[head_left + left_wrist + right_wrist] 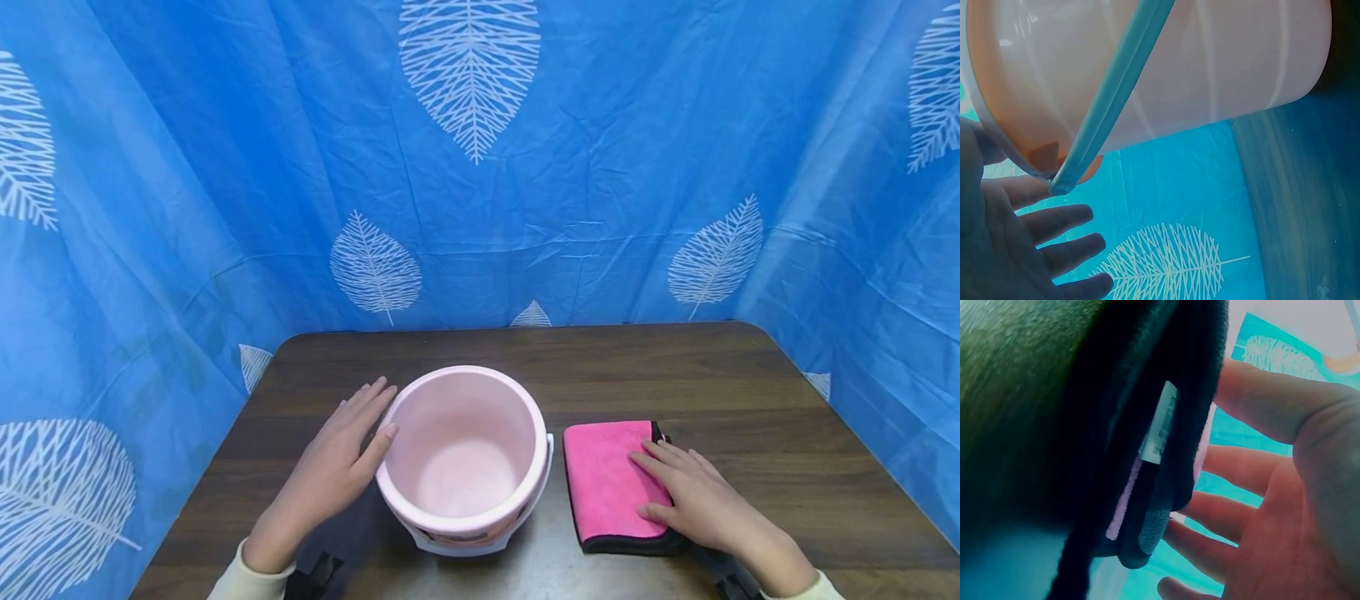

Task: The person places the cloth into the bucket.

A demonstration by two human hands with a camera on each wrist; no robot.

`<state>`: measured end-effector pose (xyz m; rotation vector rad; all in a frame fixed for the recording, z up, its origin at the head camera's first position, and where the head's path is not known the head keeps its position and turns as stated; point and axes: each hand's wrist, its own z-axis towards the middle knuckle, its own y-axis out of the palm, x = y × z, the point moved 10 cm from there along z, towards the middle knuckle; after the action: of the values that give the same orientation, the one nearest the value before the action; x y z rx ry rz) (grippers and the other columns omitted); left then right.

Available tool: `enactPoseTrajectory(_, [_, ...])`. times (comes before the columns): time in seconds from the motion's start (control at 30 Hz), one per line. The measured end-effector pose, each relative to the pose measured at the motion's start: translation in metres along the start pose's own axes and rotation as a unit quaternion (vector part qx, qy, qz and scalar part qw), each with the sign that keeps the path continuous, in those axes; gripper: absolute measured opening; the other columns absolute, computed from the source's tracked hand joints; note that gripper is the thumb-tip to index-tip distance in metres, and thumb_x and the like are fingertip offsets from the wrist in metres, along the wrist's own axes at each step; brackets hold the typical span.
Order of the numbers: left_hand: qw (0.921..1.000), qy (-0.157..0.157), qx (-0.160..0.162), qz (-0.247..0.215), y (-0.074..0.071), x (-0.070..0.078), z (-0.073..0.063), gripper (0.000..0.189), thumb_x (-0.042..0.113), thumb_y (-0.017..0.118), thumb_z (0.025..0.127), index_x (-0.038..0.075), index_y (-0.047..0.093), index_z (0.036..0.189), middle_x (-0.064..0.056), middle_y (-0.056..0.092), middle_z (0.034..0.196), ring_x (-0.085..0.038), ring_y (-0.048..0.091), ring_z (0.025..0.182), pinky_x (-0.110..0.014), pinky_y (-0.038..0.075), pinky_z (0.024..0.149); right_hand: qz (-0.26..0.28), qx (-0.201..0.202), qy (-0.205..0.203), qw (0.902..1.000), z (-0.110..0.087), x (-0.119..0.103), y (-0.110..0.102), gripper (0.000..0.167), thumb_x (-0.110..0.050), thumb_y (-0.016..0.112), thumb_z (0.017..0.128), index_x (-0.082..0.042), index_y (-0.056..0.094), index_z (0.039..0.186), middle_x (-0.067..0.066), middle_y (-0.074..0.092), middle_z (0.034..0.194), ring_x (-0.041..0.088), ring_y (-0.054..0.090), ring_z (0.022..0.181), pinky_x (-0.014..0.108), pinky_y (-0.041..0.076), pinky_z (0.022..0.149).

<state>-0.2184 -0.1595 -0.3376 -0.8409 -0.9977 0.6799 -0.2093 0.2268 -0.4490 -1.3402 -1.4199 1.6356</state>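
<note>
A pale pink bucket (465, 479) stands upright on the table, its inside bare. Its handle (550, 467) hangs down round the near side; the left wrist view shows this handle (1113, 87) slanting across the bucket's wall. At the bucket's left rim is my left hand (337, 458), fingers straight and thumb over the rim. To the right lies a folded pink cloth (606, 483) with black edging. My right hand (697, 496) rests on the cloth's right part with fingers extended. In the right wrist view, a white label (1160, 422) shows between the cloth's folds.
The dark wooden tabletop (757, 425) has rounded far corners. A blue curtain (585, 167) with white leaf prints hangs behind it and along both sides. The bucket and cloth stand side by side with a narrow strip of table between them.
</note>
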Motion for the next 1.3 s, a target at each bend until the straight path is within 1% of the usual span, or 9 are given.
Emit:
enactPoseTrajectory(0.17, [0.9999,0.002,-0.004,-0.009,0.002,0.0,-0.001,0.053,0.031,0.055,0.104,0.004,0.049,0.15,-0.017,0.041,0.157,-0.04,0.034,0.146,-0.062,0.026,0.116,0.005,-0.003,0.0,1.0,0.001,0.001,0.001,0.073,-0.04,0.083,0.08,-0.001,0.061,0.138,0.03,0.049,0.145,0.053,0.042,0.135,0.073,0.029,0.108])
enactPoseTrajectory(0.37, [0.9997,-0.004,-0.008,-0.024,0.004,0.001,-0.001,0.053,0.03,0.057,0.103,0.006,0.05,0.149,-0.016,0.042,0.157,-0.041,0.035,0.145,-0.064,0.029,0.113,0.004,-0.003,0.0,1.0,0.002,0.001,0.002,0.072,-0.038,0.083,0.081,0.0,0.061,0.137,0.03,0.051,0.143,0.052,0.044,0.133,0.072,0.03,0.107])
enactPoseTrajectory(0.6, [0.9991,-0.016,-0.02,-0.033,0.008,0.0,0.0,0.053,0.032,0.055,0.104,0.007,0.05,0.15,-0.015,0.041,0.157,-0.041,0.033,0.146,-0.065,0.029,0.112,0.005,0.014,0.003,0.9999,0.003,0.003,-0.001,0.071,-0.036,0.086,0.078,0.001,0.063,0.134,0.027,0.058,0.137,0.051,0.051,0.127,0.069,0.038,0.102])
enactPoseTrajectory(0.73, [0.9984,-0.023,-0.028,-0.043,0.01,-0.002,-0.001,0.053,0.032,0.053,0.105,0.007,0.048,0.151,-0.015,0.041,0.158,-0.04,0.032,0.147,-0.064,0.029,0.112,0.005,0.008,0.017,0.9998,0.005,0.005,0.0,0.072,-0.037,0.087,0.077,0.0,0.064,0.133,0.026,0.059,0.135,0.051,0.052,0.125,0.069,0.041,0.1])
enactPoseTrajectory(0.9, [0.9975,-0.031,-0.033,-0.054,0.011,-0.003,-0.003,0.054,0.032,0.052,0.105,0.007,0.046,0.153,-0.014,0.04,0.158,-0.04,0.032,0.147,-0.063,0.03,0.112,0.006,0.004,0.024,0.9997,0.008,0.005,0.0,0.069,-0.037,0.088,0.076,-0.001,0.066,0.13,0.024,0.061,0.132,0.05,0.054,0.123,0.068,0.043,0.098])
enactPoseTrajectory(1.0, [0.9975,-0.031,-0.031,-0.056,0.011,-0.002,-0.003,0.054,0.03,0.052,0.105,0.007,0.046,0.153,-0.014,0.041,0.158,-0.039,0.033,0.147,-0.062,0.03,0.113,0.007,0.01,0.025,0.9996,0.009,0.005,-0.002,0.066,-0.037,0.089,0.075,-0.001,0.067,0.127,0.024,0.062,0.129,0.049,0.055,0.122,0.067,0.045,0.097])
enactPoseTrajectory(1.17, [0.9974,-0.024,-0.02,-0.065,0.012,-0.001,-0.002,0.052,0.024,0.052,0.105,0.006,0.045,0.153,-0.012,0.041,0.158,-0.037,0.035,0.146,-0.059,0.031,0.113,0.005,0.016,0.03,0.9994,0.009,0.006,-0.004,0.064,-0.037,0.09,0.073,-0.003,0.069,0.122,0.024,0.064,0.126,0.049,0.056,0.12,0.067,0.046,0.096])
enactPoseTrajectory(1.3, [0.997,-0.021,-0.015,-0.073,0.013,-0.001,-0.002,0.052,0.018,0.052,0.104,0.005,0.044,0.153,-0.012,0.041,0.158,-0.036,0.036,0.146,-0.057,0.033,0.112,0.004,0.017,0.033,0.9993,0.009,0.006,-0.005,0.06,-0.037,0.091,0.072,-0.006,0.071,0.119,0.021,0.066,0.123,0.047,0.058,0.117,0.065,0.048,0.094])
